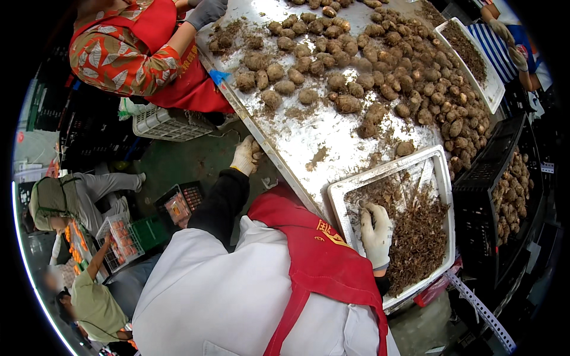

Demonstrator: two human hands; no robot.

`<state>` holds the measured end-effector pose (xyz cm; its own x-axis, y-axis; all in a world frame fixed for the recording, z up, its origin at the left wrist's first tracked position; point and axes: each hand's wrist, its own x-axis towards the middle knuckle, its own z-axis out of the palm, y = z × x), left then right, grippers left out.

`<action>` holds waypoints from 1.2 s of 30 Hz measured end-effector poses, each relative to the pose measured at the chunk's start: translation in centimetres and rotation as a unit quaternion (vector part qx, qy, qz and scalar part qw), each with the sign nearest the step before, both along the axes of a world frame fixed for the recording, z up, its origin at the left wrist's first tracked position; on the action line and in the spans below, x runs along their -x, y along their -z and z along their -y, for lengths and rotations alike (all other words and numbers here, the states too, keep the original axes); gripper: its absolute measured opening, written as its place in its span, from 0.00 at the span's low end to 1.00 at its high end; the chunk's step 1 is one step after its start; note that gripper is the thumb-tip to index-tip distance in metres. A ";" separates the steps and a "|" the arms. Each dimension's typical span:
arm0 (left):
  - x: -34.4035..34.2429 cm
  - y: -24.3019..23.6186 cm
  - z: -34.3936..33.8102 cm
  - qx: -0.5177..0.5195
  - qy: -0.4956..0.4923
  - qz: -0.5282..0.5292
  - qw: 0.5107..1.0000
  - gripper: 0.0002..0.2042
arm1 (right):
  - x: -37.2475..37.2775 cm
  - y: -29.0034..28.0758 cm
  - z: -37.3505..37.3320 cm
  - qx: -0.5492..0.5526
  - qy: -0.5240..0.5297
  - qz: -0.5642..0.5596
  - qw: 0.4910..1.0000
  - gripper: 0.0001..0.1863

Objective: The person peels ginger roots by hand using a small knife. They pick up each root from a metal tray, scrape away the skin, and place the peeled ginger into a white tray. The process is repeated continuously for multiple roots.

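Observation:
My left hand (244,156), in a white knitted glove with a yellow cuff, hangs beside the metal table's near left edge. Its fingers are curled round a brown, rough taro (256,153), partly hidden by the glove. My right hand (376,234), in a soiled white glove, is over the left side of a white foam box (446,196). The fingers of that hand bend downward, a little apart from the thumb, and nothing shows in them. Dry brown fibrous scraps (421,240) lie in the box. Many taros (380,59) are heaped across the table (297,157).
Across the table's left corner stands a person in a red apron and grey glove (208,12). A second foam box (490,92) sits at the far right, near another gloved person. Black crates (499,172) with taros stand right. Crates and people crouch or stand at lower left.

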<state>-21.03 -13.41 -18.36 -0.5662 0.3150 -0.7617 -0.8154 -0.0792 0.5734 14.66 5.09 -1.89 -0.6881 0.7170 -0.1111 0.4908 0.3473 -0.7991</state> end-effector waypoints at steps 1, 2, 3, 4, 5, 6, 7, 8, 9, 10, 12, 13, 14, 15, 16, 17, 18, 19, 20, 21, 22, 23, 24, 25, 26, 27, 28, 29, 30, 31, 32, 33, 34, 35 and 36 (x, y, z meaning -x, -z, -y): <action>0.1 0.3 0.3 -0.018 -0.005 0.016 1.000 0.12 | -0.1 0.0 0.0 0.001 -0.002 0.005 1.000 0.09; 0.1 0.5 0.3 -0.036 -0.009 0.032 0.999 0.12 | -0.3 0.2 -0.1 0.003 -0.003 0.009 1.000 0.09; 0.1 -0.6 0.2 -0.029 0.004 0.033 0.999 0.12 | -0.3 0.5 -0.2 -0.001 0.001 0.001 1.000 0.09; 0.2 -1.9 0.3 -0.022 0.016 0.034 0.999 0.13 | -0.4 0.8 -0.3 -0.005 0.004 -0.008 1.000 0.09; -0.2 -2.7 0.8 -0.012 0.025 0.038 0.999 0.13 | -0.7 0.9 -0.1 -0.007 0.005 -0.013 1.000 0.09; 0.0 -2.5 1.3 -0.067 0.065 -0.017 0.996 0.13 | -0.9 1.0 0.2 0.000 0.001 -0.009 1.000 0.09; -0.3 -2.8 1.6 -0.057 0.068 -0.020 0.996 0.14 | -1.1 1.1 0.3 0.008 -0.002 -0.005 1.000 0.09; -0.1 -3.6 1.2 -0.051 0.070 -0.028 0.996 0.15 | -0.7 1.1 0.1 0.009 -0.006 -0.006 1.000 0.09; 0.3 -3.7 1.3 -0.064 0.069 -0.002 0.996 0.15 | -0.5 0.8 0.1 0.032 -0.005 0.004 0.999 0.10; 0.8 -3.7 1.8 -0.076 0.069 0.025 0.994 0.16 | 0.0 0.6 -0.1 0.035 -0.005 -0.001 0.999 0.10; 0.5 -3.7 2.5 -0.108 0.067 0.063 0.990 0.16 | 0.0 0.2 -0.2 0.048 0.003 -0.003 0.999 0.10; 0.4 -3.8 2.8 -0.130 0.063 0.070 0.987 0.15 | 0.1 -0.4 -0.1 0.043 0.012 -0.004 0.999 0.10; 0.5 -4.1 2.9 -0.153 0.061 0.074 0.984 0.15 | -0.2 -0.1 -0.1 0.027 0.015 -0.005 1.000 0.09; 0.5 -4.5 3.0 -0.193 0.074 0.095 0.974 0.17 | -0.7 0.4 -0.1 0.010 0.018 -0.006 1.000 0.09; 0.5 -4.9 3.0 -0.210 0.082 0.098 0.969 0.17 | -1.0 0.6 0.0 -0.007 0.022 -0.006 1.000 0.09; 0.3 -6.3 2.5 -0.227 0.090 0.102 0.964 0.17 | -1.2 0.5 0.0 -0.002 0.026 0.002 1.000 0.09; 0.2 -7.5 2.0 -0.245 0.098 0.107 0.959 0.18 | -1.4 0.4 0.1 0.002 0.029 0.011 1.000 0.09; 0.1 -8.1 1.3 -0.270 0.093 0.110 0.952 0.19 | -1.5 0.2 0.1 0.006 0.033 0.020 0.999 0.09; 0.1 -9.2 0.2 -0.293 0.099 0.108 0.945 0.20 | -1.4 0.2 0.2 0.011 0.037 0.013 0.999 0.09; -0.2 -10.1 -1.1 -0.317 0.106 0.108 0.936 0.20 | -1.2 0.2 0.3 0.014 0.042 0.008 0.999 0.09; -0.6 -10.8 -2.6 -0.341 0.113 0.109 0.927 0.20 | -1.1 0.3 0.5 0.017 0.048 0.004 0.999 0.09; -0.7 -11.3 -4.4 -0.372 0.101 0.157 0.909 0.20 | -1.0 0.2 0.5 0.018 0.052 0.007 0.998 0.09; -0.1 -10.7 -5.8 -0.347 0.133 0.115 0.921 0.20 | -0.9 0.2 0.7 0.017 0.055 0.011 0.998 0.09; 0.4 -9.9 -7.7 -0.288 0.101 0.145 0.941 0.20 | -0.8 0.2 0.7 0.017 0.059 0.015 0.998 0.08; 1.0 -9.4 -9.7 -0.227 0.070 0.173 0.956 0.20 | -0.7 0.1 0.8 0.017 0.064 0.019 0.998 0.08; 1.3 -10.2 -11.8 -0.250 0.079 0.176 0.949 0.19 | -0.7 -0.2 0.7 0.013 0.065 0.022 0.998 0.08; 1.7 -11.4 -14.0 -0.272 0.092 0.126 0.950 0.16 | -0.8 -0.2 0.8 0.024 0.082 0.034 0.996 0.08; 3.5 -10.2 -15.8 -0.286 0.053 0.116 0.950 0.15 | -1.0 -0.6 0.9 0.036 0.094 0.045 0.994 0.08; 6.0 -8.9 -17.5 -0.299 0.009 0.102 0.949 0.14 | -1.2 -0.7 1.0 0.048 0.101 0.054 0.992 0.08; 7.7 -9.5 -20.2 -0.306 -0.004 0.077 0.949 0.13 | -1.5 -0.4 1.2 0.018 0.109 0.043 0.993 0.09; 9.6 -10.5 -22.9 -0.312 -0.020 0.049 0.949 0.12 | -1.7 -0.5 1.3 0.014 0.119 0.045 0.992 0.09; 12.8 -9.8 -25.3 -0.412 -0.003 0.015 0.911 0.13 | -1.7 -0.5 1.4 0.010 0.124 0.043 0.991 0.09; 16.9 -8.9 -27.0 -0.505 0.012 -0.022 0.863 0.13 | -1.7 -0.4 1.5 0.009 0.124 0.040 0.991 0.09; 23.3 -9.0 -28.0 -0.472 0.068 0.033 0.879 0.13 | -1.9 -0.4 1.4 0.012 0.107 0.052 0.993 0.11; 24.0 -9.8 -29.9 -0.433 0.090 0.016 0.897 0.13 | -1.9 -0.4 1.5 0.017 0.121 0.056 0.991 0.11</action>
